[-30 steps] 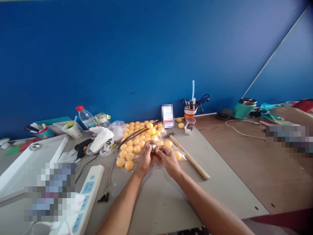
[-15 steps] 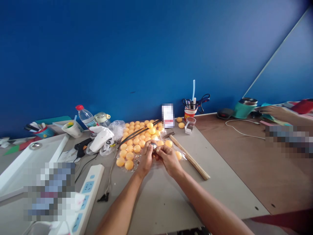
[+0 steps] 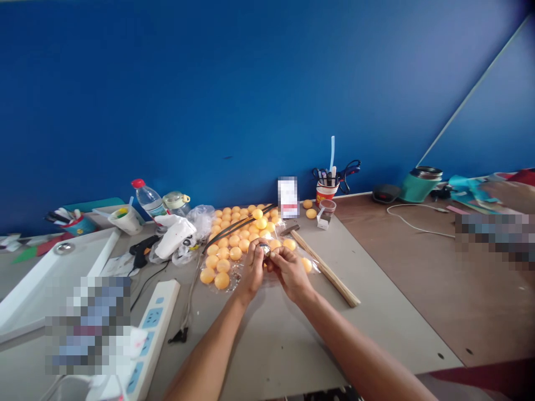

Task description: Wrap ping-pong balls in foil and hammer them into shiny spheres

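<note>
Between my two hands is a small, shiny silvery round object [image 3: 264, 250], partly covered by fingers. My left hand [image 3: 253, 268] is closed around its left side, the thumb against it. From the right, my right hand [image 3: 288, 269] pinches at the same object with thumb and bent fingers. Directly behind and under the hands lies a sheet of orange balls [image 3: 223, 253] in clear plastic wrap. A few loose orange balls [image 3: 261, 223] rest on top of it. Just right of my hands a hammer with a wooden handle [image 3: 326, 269] lies on the grey table.
Left stand a power strip [image 3: 152, 326], a hot glue gun [image 3: 142, 249], a white tray [image 3: 31, 289] and a water bottle [image 3: 147, 199]. Behind are a pen cup [image 3: 326, 190] and a small clear cup [image 3: 326, 210]. Rightward sits a teal jar [image 3: 420, 185]; another person's arm [image 3: 497, 195] reaches in.
My hands stay almost in place, and more of the silvery object shows between my fingers. The other person's hand at the right has drawn back from the teal items. The view has shifted slightly.
</note>
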Demonstrator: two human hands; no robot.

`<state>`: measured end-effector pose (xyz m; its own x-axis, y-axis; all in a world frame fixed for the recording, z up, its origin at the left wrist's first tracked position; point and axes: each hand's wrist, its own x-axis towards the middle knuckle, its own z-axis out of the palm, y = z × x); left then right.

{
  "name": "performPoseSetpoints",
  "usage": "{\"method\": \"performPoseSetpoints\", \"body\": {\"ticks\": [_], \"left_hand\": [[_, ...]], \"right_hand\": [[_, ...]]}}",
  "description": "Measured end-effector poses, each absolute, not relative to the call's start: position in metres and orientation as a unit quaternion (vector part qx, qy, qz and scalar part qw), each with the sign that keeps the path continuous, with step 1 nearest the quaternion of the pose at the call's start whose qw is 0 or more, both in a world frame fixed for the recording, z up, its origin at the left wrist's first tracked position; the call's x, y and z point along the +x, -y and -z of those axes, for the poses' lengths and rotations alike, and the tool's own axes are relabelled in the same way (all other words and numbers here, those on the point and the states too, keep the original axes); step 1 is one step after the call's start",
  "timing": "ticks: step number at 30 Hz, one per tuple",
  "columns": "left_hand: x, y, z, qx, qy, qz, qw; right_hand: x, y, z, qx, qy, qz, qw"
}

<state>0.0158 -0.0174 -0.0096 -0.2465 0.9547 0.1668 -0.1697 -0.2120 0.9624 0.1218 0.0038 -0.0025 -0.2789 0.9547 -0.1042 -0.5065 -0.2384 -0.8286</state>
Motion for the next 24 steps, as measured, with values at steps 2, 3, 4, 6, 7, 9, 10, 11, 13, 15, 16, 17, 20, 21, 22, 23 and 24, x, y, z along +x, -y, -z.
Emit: {"method": "performPoseSetpoints", "body": {"ticks": [2, 3, 4, 6, 7, 9, 10, 11, 13, 15, 16, 17, 20, 21, 22, 23, 24], "left_hand": [[0.0161, 0.0177, 0.0084, 0.446, -0.456, -0.645, 0.421], [0.0162, 0.0177, 0.0081, 0.449, -0.457, -0.644, 0.419], [0.0162, 0.0177, 0.0081, 0.449, -0.456, -0.644, 0.419], [0.016, 0.0174, 0.0088, 0.446, -0.456, -0.646, 0.42], [0.0159, 0.0172, 0.0095, 0.446, -0.457, -0.646, 0.419], [0.0154, 0.0169, 0.0108, 0.447, -0.459, -0.643, 0.421], [0.0152, 0.0168, 0.0112, 0.447, -0.462, -0.64, 0.421], [0.0151, 0.0168, 0.0111, 0.447, -0.466, -0.638, 0.42], [0.0152, 0.0174, 0.0094, 0.441, -0.474, -0.637, 0.418], [0.0157, 0.0183, 0.0063, 0.437, -0.484, -0.638, 0.41], [0.016, 0.0187, 0.0047, 0.437, -0.49, -0.638, 0.402], [0.0163, 0.0191, 0.0033, 0.439, -0.496, -0.637, 0.395], [0.0166, 0.0191, 0.0022, 0.452, -0.505, -0.628, 0.381], [0.0166, 0.019, 0.0027, 0.457, -0.505, -0.627, 0.378], [0.0166, 0.0188, 0.0032, 0.461, -0.503, -0.627, 0.376], [0.0167, 0.0188, 0.0036, 0.464, -0.502, -0.626, 0.376], [0.0167, 0.019, 0.0038, 0.464, -0.502, -0.625, 0.377]], "right_hand": [[0.1227, -0.0038, 0.0017, -0.318, 0.362, -0.715, 0.507], [0.1231, -0.0037, 0.0013, -0.318, 0.368, -0.713, 0.506], [0.1232, -0.0035, 0.0011, -0.317, 0.373, -0.711, 0.504], [0.123, -0.0031, 0.0012, -0.316, 0.38, -0.708, 0.504], [0.1226, -0.003, 0.0017, -0.316, 0.383, -0.705, 0.506], [0.1215, -0.0031, 0.0033, -0.317, 0.389, -0.699, 0.509], [0.121, -0.0033, 0.0041, -0.32, 0.393, -0.696, 0.509], [0.1206, -0.0035, 0.0048, -0.324, 0.398, -0.693, 0.507], [0.1199, -0.0038, 0.0056, -0.33, 0.405, -0.69, 0.501], [0.1195, -0.0039, 0.0056, -0.332, 0.405, -0.691, 0.498], [0.1194, -0.0038, 0.0055, -0.331, 0.404, -0.693, 0.497], [0.1192, -0.0038, 0.0055, -0.33, 0.401, -0.696, 0.496], [0.1189, -0.0041, 0.0056, -0.33, 0.39, -0.705, 0.492], [0.1188, -0.0043, 0.0057, -0.33, 0.386, -0.708, 0.491], [0.1186, -0.0045, 0.0059, -0.33, 0.383, -0.709, 0.491], [0.1183, -0.0047, 0.006, -0.33, 0.379, -0.711, 0.492], [0.1179, -0.0048, 0.0062, -0.33, 0.376, -0.712, 0.492]]}}
